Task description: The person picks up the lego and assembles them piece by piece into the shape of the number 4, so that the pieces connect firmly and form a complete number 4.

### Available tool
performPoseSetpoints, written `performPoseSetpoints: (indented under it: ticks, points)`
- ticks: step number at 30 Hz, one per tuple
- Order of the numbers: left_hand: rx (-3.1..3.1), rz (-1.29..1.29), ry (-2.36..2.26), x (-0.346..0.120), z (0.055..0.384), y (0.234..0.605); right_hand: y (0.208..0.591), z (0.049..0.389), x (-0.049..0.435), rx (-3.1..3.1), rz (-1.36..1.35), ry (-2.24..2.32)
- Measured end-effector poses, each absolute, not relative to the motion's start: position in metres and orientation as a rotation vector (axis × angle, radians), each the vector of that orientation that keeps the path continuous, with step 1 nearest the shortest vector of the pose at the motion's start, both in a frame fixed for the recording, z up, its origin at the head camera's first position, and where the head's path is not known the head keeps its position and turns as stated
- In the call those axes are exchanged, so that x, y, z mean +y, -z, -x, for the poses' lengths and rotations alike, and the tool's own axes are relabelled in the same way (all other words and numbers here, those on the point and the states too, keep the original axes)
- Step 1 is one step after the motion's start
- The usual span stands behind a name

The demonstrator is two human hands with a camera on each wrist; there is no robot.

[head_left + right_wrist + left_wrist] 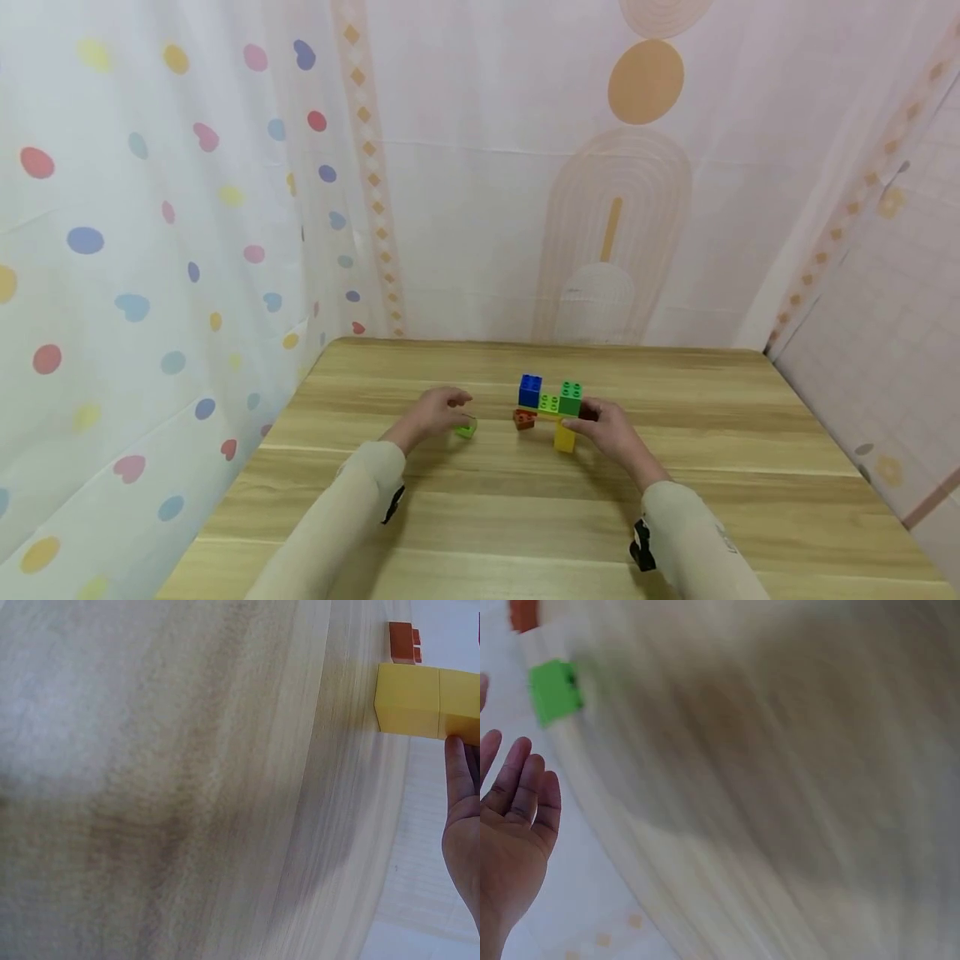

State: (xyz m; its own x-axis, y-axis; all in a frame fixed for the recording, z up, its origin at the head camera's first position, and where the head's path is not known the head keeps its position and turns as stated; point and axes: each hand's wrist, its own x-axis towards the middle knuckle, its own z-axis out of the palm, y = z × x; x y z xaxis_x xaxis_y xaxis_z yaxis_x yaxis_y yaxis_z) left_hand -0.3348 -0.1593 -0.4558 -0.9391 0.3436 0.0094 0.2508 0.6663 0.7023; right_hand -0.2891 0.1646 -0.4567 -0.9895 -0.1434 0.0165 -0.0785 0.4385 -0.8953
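In the head view my left hand, fingers relaxed and slightly bent, hovers beside a small lime-green toy brick on the table. The left wrist view has the green brick apart from the fingertips. My right hand grips the right side of a structure of toy bricks, thumb in front and fingers partly hidden behind. A blue brick and a green brick sit on a lime plate brick, above a stack of yellow bricks. One right finger touches the yellow bricks in the right wrist view.
An orange-brown brick lies on the wooden table below the blue one, left of the yellow stack. Patterned curtains hang behind the table and along its sides.
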Motion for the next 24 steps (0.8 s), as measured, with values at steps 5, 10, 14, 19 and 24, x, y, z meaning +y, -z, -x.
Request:
performPoseSetpoints:
  ticks: [5,10,14,19,24]
  points:
    - [2.821,-0.579,-0.894,-0.161,0.335,0.467,0.458,0.290,0.163,2.627,0.211,1.609]
    - [2.876,-0.683,-0.695,-0.156,0.334,0.467,0.460,0.291,0.164,2.618,0.208,1.626]
    - [2.882,-0.698,-0.672,-0.157,0.333,0.465,0.459,0.289,0.164,2.620,0.212,1.624]
    - [2.883,-0.640,-0.822,-0.162,0.336,0.461,0.457,0.288,0.163,2.622,0.216,1.624]
    - [2.905,-0.565,-1.118,-0.160,0.340,0.449,0.458,0.288,0.163,2.615,0.217,1.631]
